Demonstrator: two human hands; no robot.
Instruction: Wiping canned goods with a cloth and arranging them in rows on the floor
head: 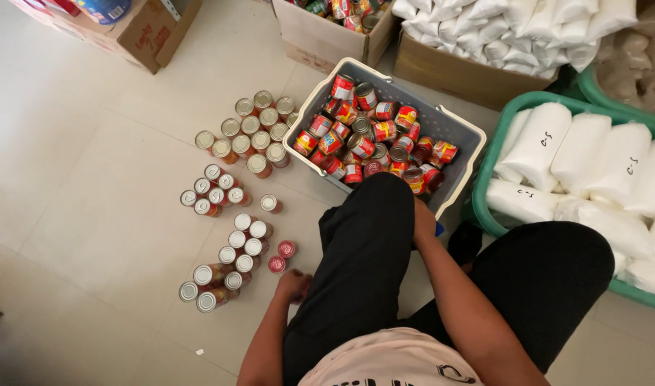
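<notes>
I am squatting over a tiled floor, my black-trousered legs in the middle of the view. My left hand (293, 284) is down at the floor beside my left knee, fingers curled over what looks like a small red can. Two small red-topped cans (281, 256) stand just above it. My right hand (424, 217) reaches to the near rim of a grey plastic basket (456, 121) piled with red-labelled tins (370, 139). Its fingers are hidden behind my knee and the basket's edge.
Several clusters of upright tins (252, 132) (213, 193) (224, 275) stand on the floor at left. A green basket (488, 161) of white bags sits at right. Cardboard boxes (449, 71) (320, 36) (138, 32) line the back.
</notes>
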